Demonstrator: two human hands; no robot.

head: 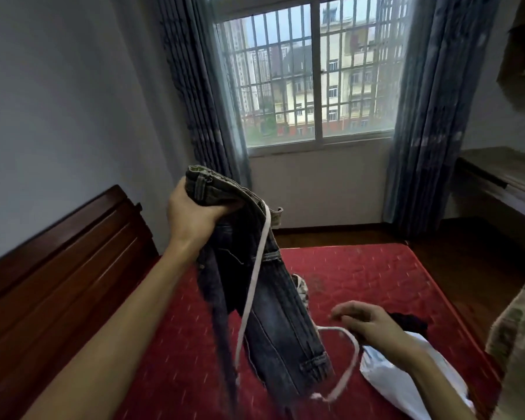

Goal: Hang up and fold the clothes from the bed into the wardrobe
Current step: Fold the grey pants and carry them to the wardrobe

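Note:
My left hand [191, 216] grips the waistband of dark blue jeans [282, 322] and holds them up over the red mattress [361, 277]. The legs hang down, blurred. A white cord [253, 294] runs from the waistband down and loops to the right. My right hand [365, 321] hovers low at the right beside the cord's loop, fingers loosely curled; whether it pinches the cord is unclear. A white garment [391, 380] and a dark garment [409, 322] lie on the mattress under that hand. Behind the jeans a patterned cloth [300, 286] peeks out.
A dark wooden headboard [58, 268] runs along the left. A barred window [312, 77] with blue curtains [431, 116] faces me. A wooden desk [503, 174] stands at the right, with shelving above. A mottled fabric [519, 344] fills the lower right corner.

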